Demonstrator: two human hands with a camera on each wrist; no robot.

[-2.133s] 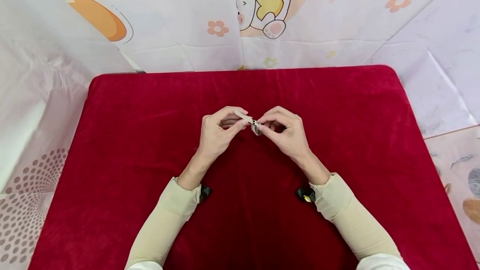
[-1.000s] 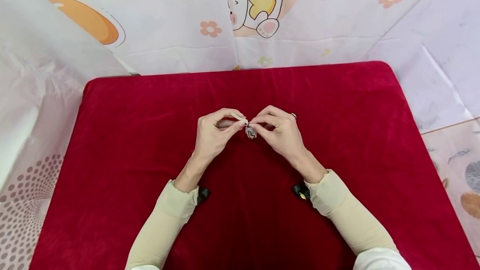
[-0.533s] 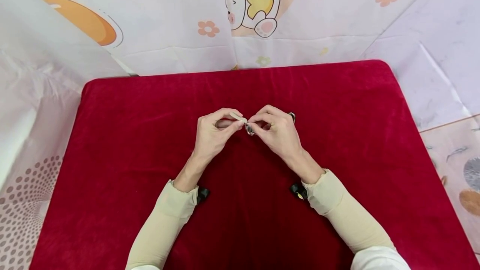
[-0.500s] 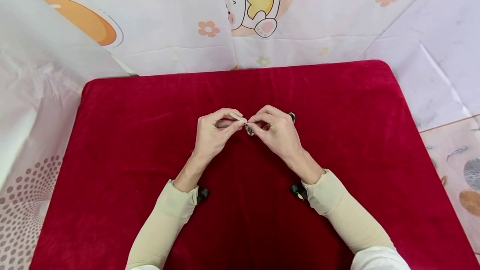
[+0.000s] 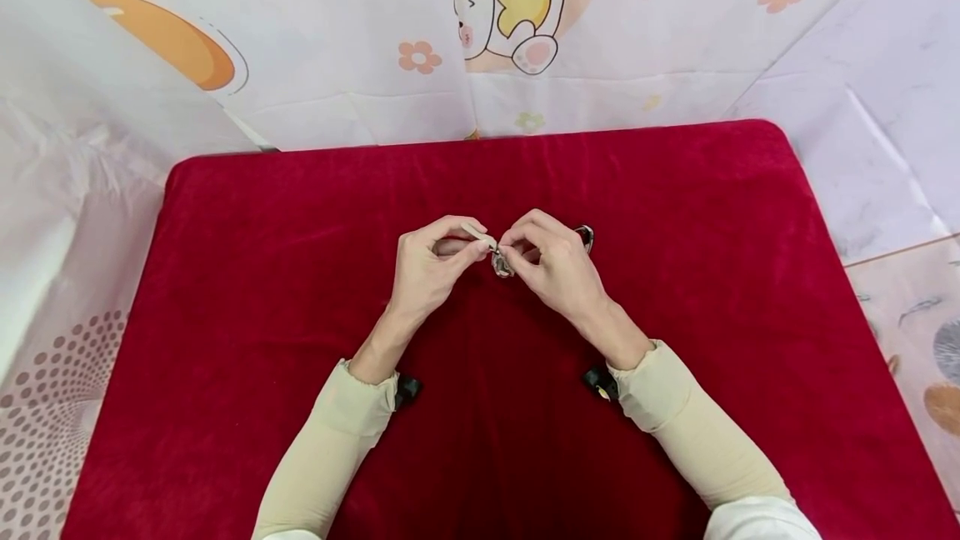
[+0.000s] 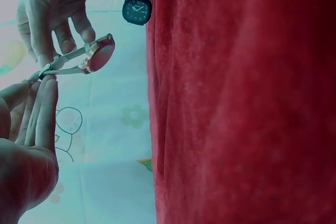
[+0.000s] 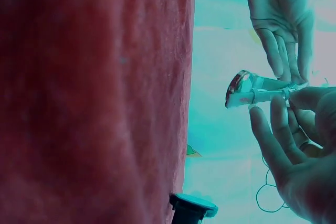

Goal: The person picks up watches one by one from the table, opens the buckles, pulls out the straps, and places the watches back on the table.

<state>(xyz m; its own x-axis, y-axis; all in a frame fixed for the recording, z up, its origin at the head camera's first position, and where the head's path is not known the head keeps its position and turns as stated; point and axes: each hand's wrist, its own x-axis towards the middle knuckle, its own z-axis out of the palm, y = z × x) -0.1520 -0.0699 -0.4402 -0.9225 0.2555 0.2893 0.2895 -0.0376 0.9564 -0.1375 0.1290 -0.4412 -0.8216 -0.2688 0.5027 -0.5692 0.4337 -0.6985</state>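
Observation:
Between the two hands hangs a wristwatch (image 5: 502, 265) with a pale strap (image 5: 477, 232). In both wrist views its strap is bent into a narrow loop, with the round case (image 6: 101, 56) at one end and the buckle (image 6: 44, 71) at the fingertips. My left hand (image 5: 427, 272) pinches the strap between thumb and fingers. From the other side, my right hand (image 5: 558, 267) pinches the band close to the buckle, its fingertips nearly meeting the left ones. The fingers partly hide the buckle in the head view.
A second watch (image 6: 137, 9), dark with a squarish face, rests on the red cloth (image 5: 480, 407) beyond my right hand; only its edge shows in the head view. A printed white curtain (image 5: 337, 40) stands behind the table's far edge.
Over two seconds the hands have drawn closer together at the buckle, covering its metal. Since half a second ago, more of the watch case shows below the fingers.

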